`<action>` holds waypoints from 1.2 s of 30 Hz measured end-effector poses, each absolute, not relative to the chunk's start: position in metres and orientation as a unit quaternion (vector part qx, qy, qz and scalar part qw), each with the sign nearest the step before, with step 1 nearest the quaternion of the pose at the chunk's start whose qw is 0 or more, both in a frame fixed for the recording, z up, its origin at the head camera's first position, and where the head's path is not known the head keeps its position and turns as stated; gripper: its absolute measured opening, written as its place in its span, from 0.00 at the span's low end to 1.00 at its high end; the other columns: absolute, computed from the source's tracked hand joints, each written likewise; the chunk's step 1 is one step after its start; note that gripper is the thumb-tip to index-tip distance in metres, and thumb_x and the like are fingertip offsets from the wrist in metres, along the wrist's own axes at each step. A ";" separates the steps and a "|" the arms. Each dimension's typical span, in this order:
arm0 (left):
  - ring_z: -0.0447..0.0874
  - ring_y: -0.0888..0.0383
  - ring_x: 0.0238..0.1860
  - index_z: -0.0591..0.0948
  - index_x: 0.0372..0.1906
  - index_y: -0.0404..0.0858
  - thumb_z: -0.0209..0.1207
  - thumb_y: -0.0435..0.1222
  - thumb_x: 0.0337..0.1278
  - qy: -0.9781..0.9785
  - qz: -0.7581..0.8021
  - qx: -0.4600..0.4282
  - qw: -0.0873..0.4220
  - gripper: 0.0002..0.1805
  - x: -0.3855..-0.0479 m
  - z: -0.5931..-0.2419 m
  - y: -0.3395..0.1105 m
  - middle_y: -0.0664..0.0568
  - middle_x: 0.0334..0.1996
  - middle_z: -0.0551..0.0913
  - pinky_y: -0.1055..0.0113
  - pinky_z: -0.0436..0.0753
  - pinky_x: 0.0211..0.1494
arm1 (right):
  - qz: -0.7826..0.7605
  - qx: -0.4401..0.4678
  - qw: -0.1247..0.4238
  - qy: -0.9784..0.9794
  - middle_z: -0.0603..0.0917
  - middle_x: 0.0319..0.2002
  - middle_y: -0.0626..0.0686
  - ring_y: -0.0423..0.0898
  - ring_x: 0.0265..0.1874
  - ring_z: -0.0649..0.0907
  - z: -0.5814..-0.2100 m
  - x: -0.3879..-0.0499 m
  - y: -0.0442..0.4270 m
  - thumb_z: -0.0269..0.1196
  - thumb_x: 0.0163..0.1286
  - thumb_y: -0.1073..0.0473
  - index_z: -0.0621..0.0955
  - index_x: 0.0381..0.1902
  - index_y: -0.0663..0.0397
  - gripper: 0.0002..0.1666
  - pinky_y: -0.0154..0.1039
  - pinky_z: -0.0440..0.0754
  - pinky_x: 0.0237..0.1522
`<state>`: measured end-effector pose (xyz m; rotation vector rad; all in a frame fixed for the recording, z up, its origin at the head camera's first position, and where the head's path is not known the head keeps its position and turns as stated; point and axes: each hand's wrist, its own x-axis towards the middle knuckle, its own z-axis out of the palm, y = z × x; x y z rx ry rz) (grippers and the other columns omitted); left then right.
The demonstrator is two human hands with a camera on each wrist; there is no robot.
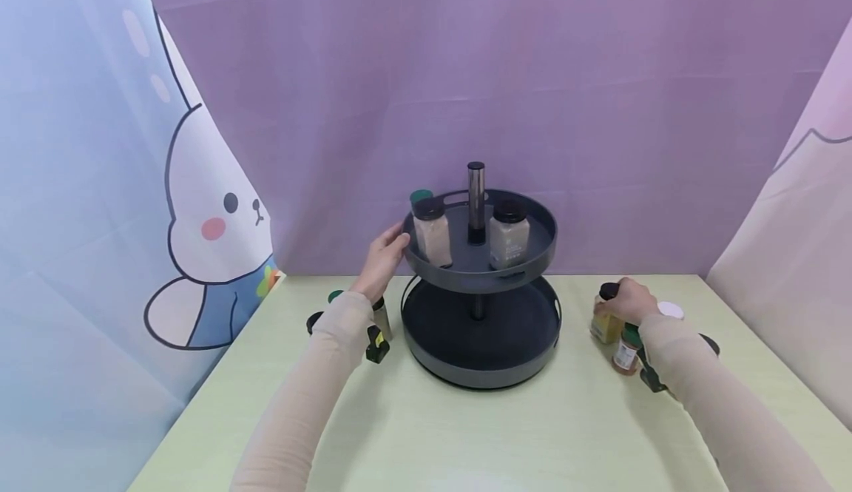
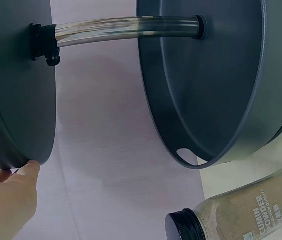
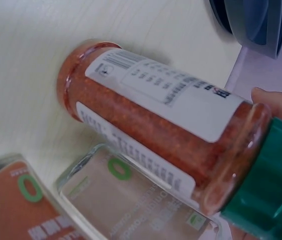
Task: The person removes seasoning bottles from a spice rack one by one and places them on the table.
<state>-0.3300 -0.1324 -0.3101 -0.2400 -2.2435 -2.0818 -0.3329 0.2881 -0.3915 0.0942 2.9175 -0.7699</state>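
A dark grey two-tier turntable [image 1: 482, 377] with a central post stands on the table. My left hand [image 1: 382, 259] touches the left outer rim of its upper tier [image 2: 18, 110], its fingers fairly straight. On that tier stand two black-lidded jars, one with pale contents [image 1: 433, 239] and another [image 1: 509, 240], with a green-lidded one [image 1: 421, 196] behind. At the right, my right hand [image 1: 629, 301] grips a black-lidded jar of yellow contents [image 1: 606, 327] near its top. Just in front is a green-lidded jar of red flakes [image 3: 160, 125]; it hides most of that hand in the right wrist view.
Left of the turntable, a cumin powder jar [image 2: 250, 212] stands among other jars, partly behind my left arm. Near my right forearm are a white lid [image 1: 670, 310], a jar of brownish powder [image 3: 131, 195] and an orange-brown one [image 3: 16, 200]. A purple curtain [image 1: 466, 70] hangs behind.
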 end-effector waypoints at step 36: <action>0.58 0.55 0.68 0.57 0.69 0.39 0.44 0.41 0.68 -0.732 -0.676 -0.077 0.040 0.28 -0.329 -0.311 -0.132 0.47 0.69 0.59 0.63 0.62 0.70 | -0.286 0.043 0.082 0.954 0.71 0.50 0.77 0.69 0.46 0.76 -0.390 -0.326 0.288 0.67 0.52 0.51 0.62 0.55 0.78 0.44 0.55 0.80 0.39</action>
